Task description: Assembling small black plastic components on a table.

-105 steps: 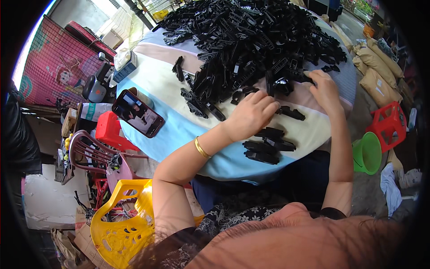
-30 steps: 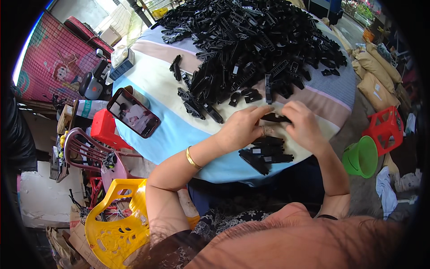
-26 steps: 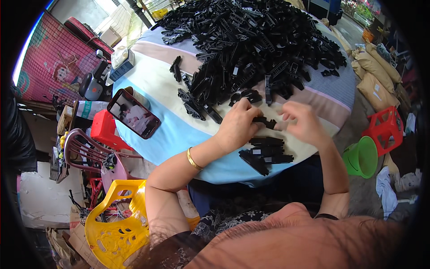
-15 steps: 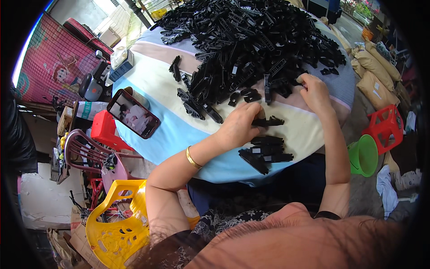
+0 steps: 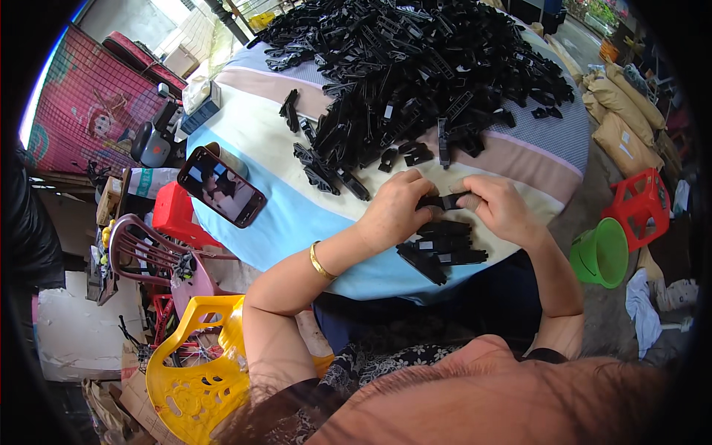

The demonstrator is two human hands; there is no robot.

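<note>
A big heap of black plastic parts point(image 5: 415, 67) covers the far half of a round table with a striped cloth point(image 5: 259, 148). My left hand point(image 5: 397, 211) and my right hand point(image 5: 497, 208) meet over the near edge and together grip one black plastic part point(image 5: 443, 201) between their fingertips. Just below the hands lies a small stack of black parts point(image 5: 441, 248) on the cloth. A gold bangle point(image 5: 319, 261) sits on my left wrist.
A phone point(image 5: 221, 185) leans up at the table's left edge. Left of the table stand a red stool point(image 5: 174, 211), a yellow plastic chair point(image 5: 196, 378) and clutter. On the right are a green bucket point(image 5: 601, 252), a red crate point(image 5: 644, 206) and tan sacks point(image 5: 623, 126).
My right hand reached up to the heap, then came back with a part. Both hands now hold it together above the small stack.
</note>
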